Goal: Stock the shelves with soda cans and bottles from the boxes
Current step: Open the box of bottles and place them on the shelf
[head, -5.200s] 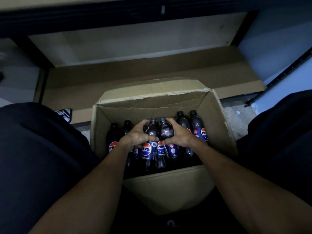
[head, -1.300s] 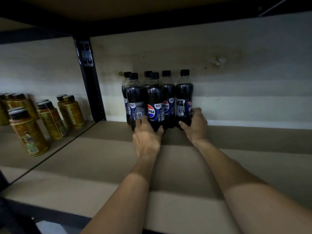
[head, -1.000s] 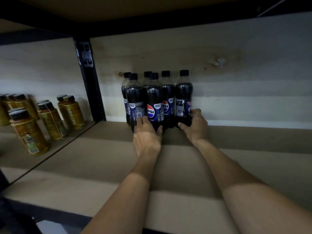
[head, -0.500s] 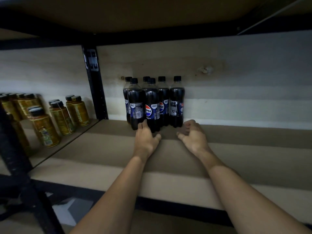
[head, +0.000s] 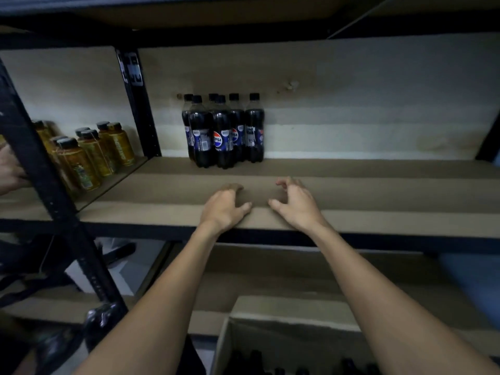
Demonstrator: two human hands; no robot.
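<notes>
The shelf (head: 378,190) in front of me is a long brown board that runs from a black post (head: 140,109) on the left off toward the right edge of view, with a pale back wall (head: 351,109) behind it. Below it lies a lower shelf (head: 270,269), and in front of that an open cardboard box (head: 284,328) stands at the bottom of my view. A few dark bottle tops (head: 254,357) show inside the box, too dim to count.

The cola bottles (head: 221,136) stand upright in a tight cluster at the back left of the shelf, close to the wall and near the post. I see six black caps: two bottles in front, the others behind and to the right, touching one another. Past the post, on the neighbouring board, yellow bottles (head: 89,152) with dark caps stand in a loose group.

My left hand (head: 224,207) and right hand (head: 297,207) are over the front part of the shelf, near its front edge, side by side with a small gap between the thumbs. Both are empty, fingers loosely curled, well apart from the cola bottles. I cannot tell whether my fingertips touch the board.

At the far left edge, another person's hand (head: 8,169) shows behind a slanted black bar (head: 48,169).
</notes>
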